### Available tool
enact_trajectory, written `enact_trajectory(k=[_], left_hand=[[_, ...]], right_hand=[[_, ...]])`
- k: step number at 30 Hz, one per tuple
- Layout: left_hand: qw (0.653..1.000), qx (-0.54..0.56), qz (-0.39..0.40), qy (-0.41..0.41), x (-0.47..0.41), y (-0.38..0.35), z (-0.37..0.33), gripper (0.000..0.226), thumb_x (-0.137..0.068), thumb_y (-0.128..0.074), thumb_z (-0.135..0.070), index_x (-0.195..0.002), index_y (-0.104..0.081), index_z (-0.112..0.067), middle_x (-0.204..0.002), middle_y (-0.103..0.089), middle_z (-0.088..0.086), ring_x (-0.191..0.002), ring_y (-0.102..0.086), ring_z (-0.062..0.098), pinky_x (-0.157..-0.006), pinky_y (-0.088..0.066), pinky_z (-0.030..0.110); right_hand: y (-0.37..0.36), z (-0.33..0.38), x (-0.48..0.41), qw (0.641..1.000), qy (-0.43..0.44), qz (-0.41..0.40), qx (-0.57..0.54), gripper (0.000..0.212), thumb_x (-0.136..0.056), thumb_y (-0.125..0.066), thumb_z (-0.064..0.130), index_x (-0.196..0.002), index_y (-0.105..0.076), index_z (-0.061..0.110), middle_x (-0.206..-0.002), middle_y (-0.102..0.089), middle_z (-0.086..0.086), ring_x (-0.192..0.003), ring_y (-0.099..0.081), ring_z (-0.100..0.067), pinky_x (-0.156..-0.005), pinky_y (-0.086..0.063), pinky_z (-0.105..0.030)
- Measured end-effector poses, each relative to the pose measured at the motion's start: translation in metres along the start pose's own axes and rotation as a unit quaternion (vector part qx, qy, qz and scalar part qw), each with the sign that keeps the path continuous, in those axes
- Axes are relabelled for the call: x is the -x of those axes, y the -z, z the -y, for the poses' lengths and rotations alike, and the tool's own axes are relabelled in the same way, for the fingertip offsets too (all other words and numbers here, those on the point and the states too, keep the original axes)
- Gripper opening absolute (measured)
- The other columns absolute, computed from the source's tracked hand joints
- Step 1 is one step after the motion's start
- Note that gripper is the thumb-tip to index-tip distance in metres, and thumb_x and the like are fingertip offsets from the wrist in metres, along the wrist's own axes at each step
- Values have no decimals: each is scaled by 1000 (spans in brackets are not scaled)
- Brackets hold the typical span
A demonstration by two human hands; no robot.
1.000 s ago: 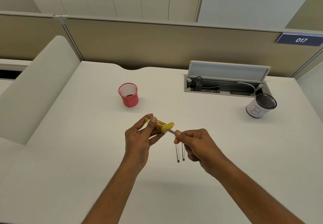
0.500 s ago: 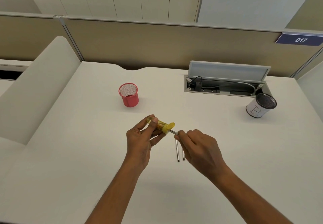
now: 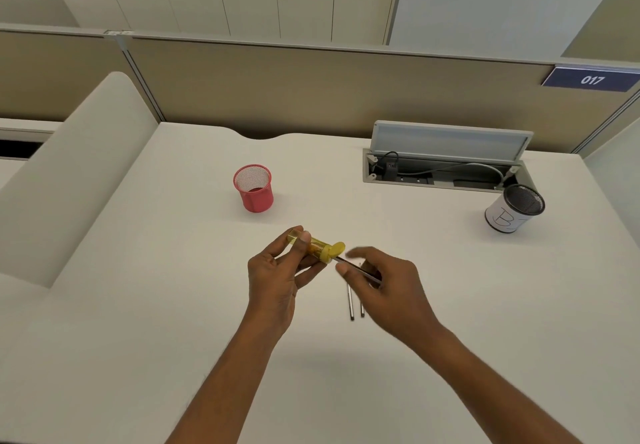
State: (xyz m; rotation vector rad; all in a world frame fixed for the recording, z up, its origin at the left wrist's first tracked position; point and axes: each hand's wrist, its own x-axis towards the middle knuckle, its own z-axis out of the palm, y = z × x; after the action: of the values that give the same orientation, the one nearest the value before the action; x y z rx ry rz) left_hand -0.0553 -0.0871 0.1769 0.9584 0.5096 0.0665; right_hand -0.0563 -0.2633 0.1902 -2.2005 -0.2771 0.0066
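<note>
left hand (image 3: pixel 275 272) grips the yellow handle (image 3: pixel 317 247) just above the desk (image 3: pixel 166 270), and the metal rod (image 3: pixel 358 271) runs from its collar across the right hand (image 3: pixel 389 282), fingers blurred, can't tell if they're pinching it.

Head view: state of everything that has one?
yellow handle: gripped in left hand, off the desk, lying sideways
metal shaft: held by right hand, one end at the handle's collar; blurred
two loose rods: flat on desk, side by side
red mesh cup: upright
black mesh cup: upright, labelled B
cable hatch lid: open
</note>
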Motion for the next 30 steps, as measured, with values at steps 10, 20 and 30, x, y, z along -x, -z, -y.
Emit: enact_trajectory(k=[10, 20, 30], left_hand=[[1000, 9, 1, 4, 2, -4, -1, 22, -93, -72, -10, -114, -73, -3, -92, -79, 23, -86, -79, 35, -73, -65, 38], [1000, -7, 6, -5, 3, -2, -2, 28, -93, -73, -11, -120, -71, -5, -95, -79, 24, -90, -79, 38, -76, -65, 39], [1000, 12, -4, 3, 3, -1, -4, 20, -94, -72, -9, -113, -73, -3, -94, -78, 23, -85, -80, 33, -72, -65, 37]], right_hand=[[-3, -27, -1, 891, 278, -113, 341, 24, -102, -59, 27, -88, -71, 11, -59, -43, 0, -51, -36, -21, -44, -29, -33], [7, 6, -9, 943, -228, 107, -219, 35, -99, -63, 40, -80, -79, 16, -53, -27, 4, -49, -22, -16, -50, -23, -25], [-1, -29, 1, 838, 335, -135, 410, 21, -97, -69, 19, -113, -73, 5, -73, -58, -3, -60, -48, -24, -49, -38, -35]])
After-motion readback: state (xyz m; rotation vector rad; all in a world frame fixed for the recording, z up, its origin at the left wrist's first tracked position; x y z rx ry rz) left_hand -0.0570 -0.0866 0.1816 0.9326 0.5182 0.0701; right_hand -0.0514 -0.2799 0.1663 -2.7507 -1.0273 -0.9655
